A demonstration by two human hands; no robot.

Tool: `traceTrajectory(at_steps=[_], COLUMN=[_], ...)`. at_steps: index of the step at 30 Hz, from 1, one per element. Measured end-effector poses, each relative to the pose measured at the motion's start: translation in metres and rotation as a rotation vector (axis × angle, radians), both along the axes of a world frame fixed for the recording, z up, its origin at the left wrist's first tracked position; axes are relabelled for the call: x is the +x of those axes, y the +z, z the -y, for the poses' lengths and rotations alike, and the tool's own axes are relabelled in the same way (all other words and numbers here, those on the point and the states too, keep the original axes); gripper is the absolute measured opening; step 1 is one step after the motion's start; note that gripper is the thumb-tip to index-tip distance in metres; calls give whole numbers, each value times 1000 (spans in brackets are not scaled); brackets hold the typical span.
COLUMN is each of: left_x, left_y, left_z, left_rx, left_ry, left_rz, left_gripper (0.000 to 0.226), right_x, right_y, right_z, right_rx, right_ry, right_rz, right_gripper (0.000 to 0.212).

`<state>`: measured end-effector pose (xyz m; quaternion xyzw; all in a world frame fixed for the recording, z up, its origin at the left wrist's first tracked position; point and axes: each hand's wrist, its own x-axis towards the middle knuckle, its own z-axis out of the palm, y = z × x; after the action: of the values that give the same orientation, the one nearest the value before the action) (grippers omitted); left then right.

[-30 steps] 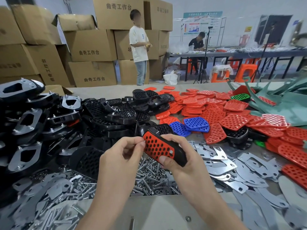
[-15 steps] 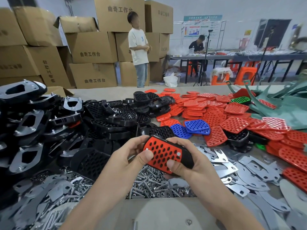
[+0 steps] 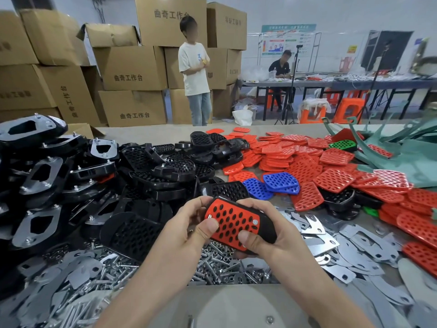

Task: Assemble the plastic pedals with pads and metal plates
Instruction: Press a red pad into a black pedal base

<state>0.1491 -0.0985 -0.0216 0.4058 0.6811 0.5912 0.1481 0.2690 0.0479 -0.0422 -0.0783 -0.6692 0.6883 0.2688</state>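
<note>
Both hands, left hand [image 3: 189, 229] and right hand [image 3: 267, 235], thumbs pressing, grip the red-padded pedal [image 3: 238, 223].

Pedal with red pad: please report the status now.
Left hand and right hand both grip pedal, thumbs on red pad. Two screw heads visible in pad. Nothing in the way.

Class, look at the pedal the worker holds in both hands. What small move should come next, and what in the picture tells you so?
Probably take a metal plate from the pile to the right. The red pad already sits flush on the black pedal, with two screw heads showing through it, and both thumbs press on it, left hand and right hand. No plate is visible on it.
</note>
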Motion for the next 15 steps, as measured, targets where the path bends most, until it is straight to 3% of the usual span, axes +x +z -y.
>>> traceTrajectory(at_steps=[15], left_x=[-1], left_y=[-5], left_z=[4], left_rx=[-40], left_ry=[12], left_rz=[18], left_gripper=[40], right_x=[2], right_y=[-4], right_z=[-4], right_rx=[39], right_ry=[23], right_rz=[33], right_gripper=[48])
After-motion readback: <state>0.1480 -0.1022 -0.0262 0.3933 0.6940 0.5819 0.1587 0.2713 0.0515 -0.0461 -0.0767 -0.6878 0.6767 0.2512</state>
